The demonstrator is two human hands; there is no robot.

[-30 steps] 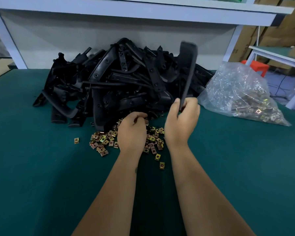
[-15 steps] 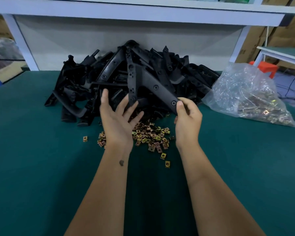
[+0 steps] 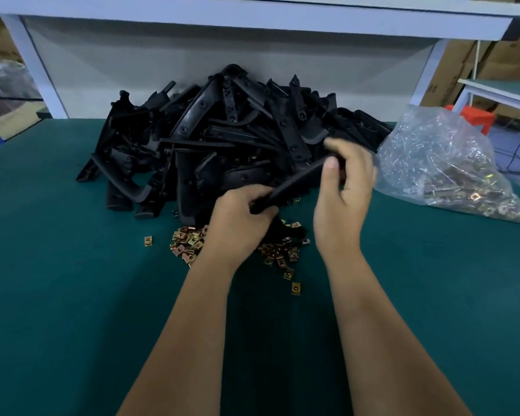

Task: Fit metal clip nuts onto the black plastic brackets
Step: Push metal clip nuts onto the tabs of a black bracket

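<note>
A black plastic bracket (image 3: 297,182) lies slantwise between both hands, in front of a big pile of black brackets (image 3: 222,139). My left hand (image 3: 240,223) grips its lower end, fingers curled round it. My right hand (image 3: 344,193) holds its upper end, thumb on the near side and fingers behind. Loose gold metal clip nuts (image 3: 189,243) are scattered on the green table (image 3: 72,295) under and beside the hands; part of the heap is hidden by my left hand. Whether either hand also holds a clip nut cannot be seen.
A clear plastic bag (image 3: 445,163) of clip nuts lies at the right of the pile. A white shelf frame (image 3: 252,13) and back panel stand behind the pile. Single clip nuts (image 3: 295,288) lie toward me from the heap. An orange stool (image 3: 475,115) stands beyond the table at right.
The bracket held up by my right hand has come down and turned slantwise. My left hand, open with spread fingers before, now grips the bracket's lower end.
</note>
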